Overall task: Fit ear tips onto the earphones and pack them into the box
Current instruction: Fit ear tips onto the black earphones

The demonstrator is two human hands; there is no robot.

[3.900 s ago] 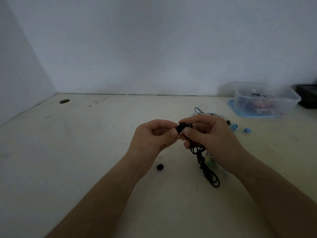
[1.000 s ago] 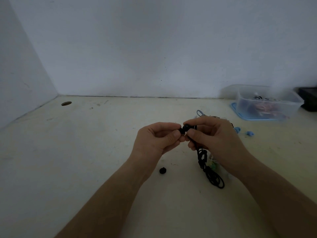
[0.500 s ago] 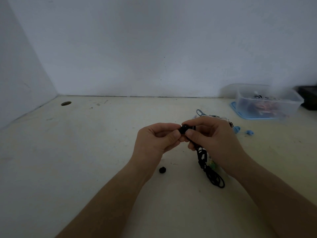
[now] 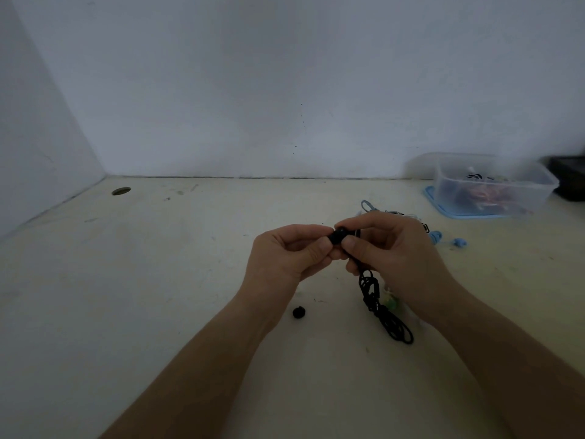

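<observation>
Both hands meet above the middle of the table. My right hand (image 4: 389, 251) pinches a black earbud (image 4: 339, 236) between thumb and forefinger. Its bundled black cable (image 4: 384, 312) hangs from that hand down onto the table. My left hand (image 4: 289, 258) pinches the black ear tip at the bud's left end, and the fingers hide where tip and bud meet. A loose black ear tip (image 4: 298, 312) lies on the table below my left wrist. The clear plastic box (image 4: 493, 185) stands at the back right with earphones inside.
The box stands on a blue lid (image 4: 443, 206). Blue earphones and blue tips (image 4: 449, 241) lie behind my right hand, and a greenish piece (image 4: 391, 301) lies under it. A dark object (image 4: 569, 179) is at the far right edge. A round hole (image 4: 121, 191) marks the table's back left.
Almost nothing has moved. Both hands have kept pinching the black earbud at the same spot, with only slight finger shifts around it.
</observation>
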